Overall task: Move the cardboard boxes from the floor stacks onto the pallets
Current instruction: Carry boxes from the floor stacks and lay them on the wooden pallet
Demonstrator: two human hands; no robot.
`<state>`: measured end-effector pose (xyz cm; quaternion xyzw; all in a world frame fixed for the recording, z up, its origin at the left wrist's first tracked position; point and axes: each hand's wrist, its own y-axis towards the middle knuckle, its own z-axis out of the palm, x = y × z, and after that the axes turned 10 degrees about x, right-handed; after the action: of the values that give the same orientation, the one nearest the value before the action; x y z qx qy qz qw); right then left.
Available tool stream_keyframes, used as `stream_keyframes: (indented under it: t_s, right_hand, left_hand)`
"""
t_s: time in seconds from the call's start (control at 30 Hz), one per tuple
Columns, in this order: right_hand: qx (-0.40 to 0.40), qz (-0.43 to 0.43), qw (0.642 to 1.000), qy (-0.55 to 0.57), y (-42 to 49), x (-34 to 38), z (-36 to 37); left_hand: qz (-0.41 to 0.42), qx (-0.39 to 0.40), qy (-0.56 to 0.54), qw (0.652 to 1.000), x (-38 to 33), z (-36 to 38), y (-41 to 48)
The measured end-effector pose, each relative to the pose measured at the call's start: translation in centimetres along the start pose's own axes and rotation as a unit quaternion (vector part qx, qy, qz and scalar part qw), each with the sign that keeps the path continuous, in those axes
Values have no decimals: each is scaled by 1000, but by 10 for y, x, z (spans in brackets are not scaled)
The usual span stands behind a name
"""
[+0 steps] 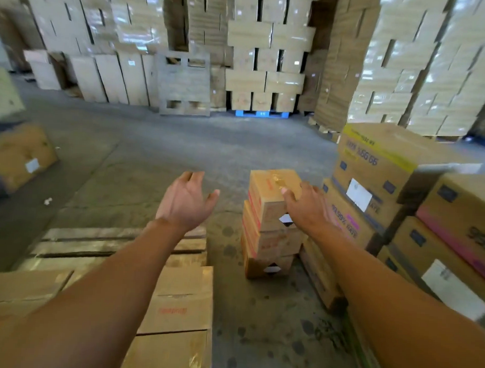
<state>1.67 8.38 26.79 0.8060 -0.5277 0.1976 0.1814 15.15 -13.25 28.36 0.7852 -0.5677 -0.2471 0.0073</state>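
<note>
A narrow floor stack of small brown cardboard boxes (267, 226) with red print stands on the concrete ahead of me. Its top box (272, 185) is taped across the lid. My right hand (307, 206) reaches out with spread fingers over the top box's near right corner; whether it touches is unclear. My left hand (186, 201) hovers open, palm turned inward, left of the stack and apart from it. Below my left arm lies a wooden pallet (99, 247) with a few brown boxes (180, 306) on its near part.
Larger printed cartons (375, 173) are stacked on the right, close beside the floor stack. A loose carton (17, 154) sits at the left. Wrapped carton towers (267, 45), leaning boards and an upright pallet (184, 84) line the back. Bare concrete floor (168, 141) lies between.
</note>
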Motion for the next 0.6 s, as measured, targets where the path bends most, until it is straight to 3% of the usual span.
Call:
stream_keyframes:
  t_s: [0.13, 0.27, 0.6]
  right_hand:
    - [-13, 10, 1000, 6, 50, -31, -34]
    - [22, 41, 999, -4, 93, -72, -52]
    - [58, 60, 996, 20, 204, -116, -16]
  left_hand:
    - [14, -20, -10, 1000, -42, 13, 68]
    - [14, -7, -32, 999, -78, 45, 123]
    - [-19, 47, -38, 998, -88, 117, 219]
